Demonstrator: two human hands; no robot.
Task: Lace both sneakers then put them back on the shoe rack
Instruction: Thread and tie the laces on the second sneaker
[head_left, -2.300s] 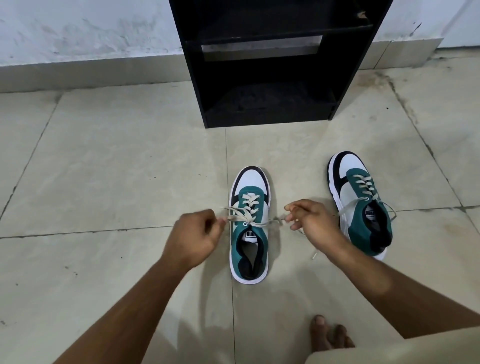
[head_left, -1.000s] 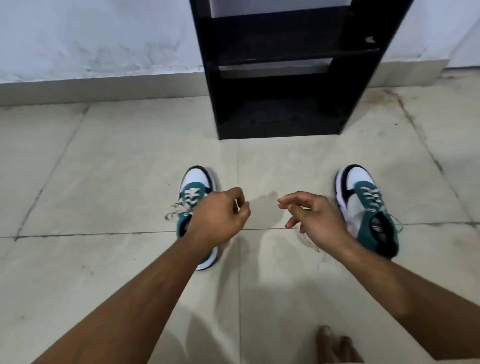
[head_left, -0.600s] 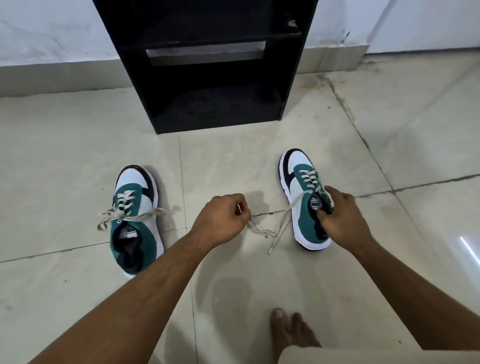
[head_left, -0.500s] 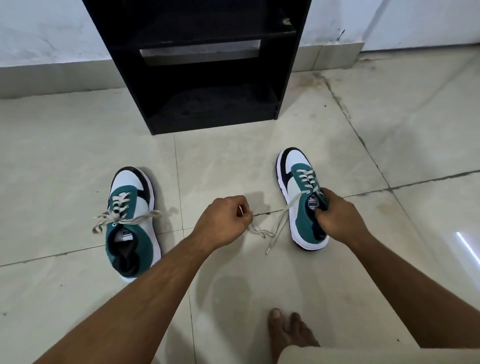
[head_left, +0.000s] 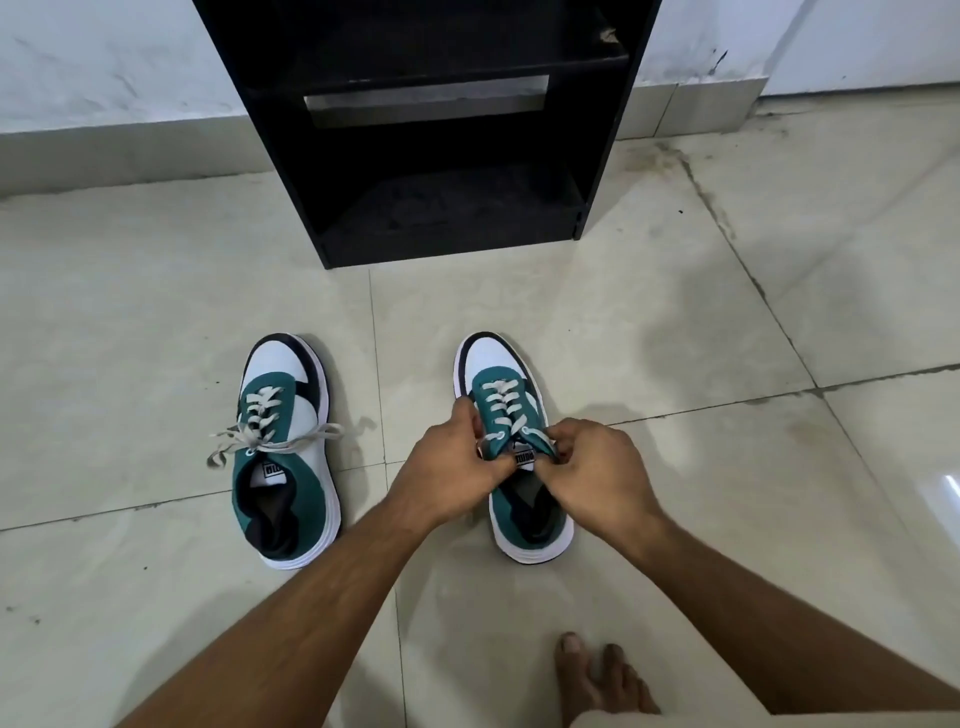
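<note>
Open tiled floor surrounds you; the black shoe rack stands ahead against the wall. Left sneaker sits loosely laced, apart. Your left hand and right hand pinch the laces on the right sneaker.

**Floor and what rests on it**

You are looking down at a pale tiled floor. On it stand the black shoe rack against the wall, the left sneaker and the right sneaker side by side with toes toward the rack, and your bare foot near the bottom edge.
</note>
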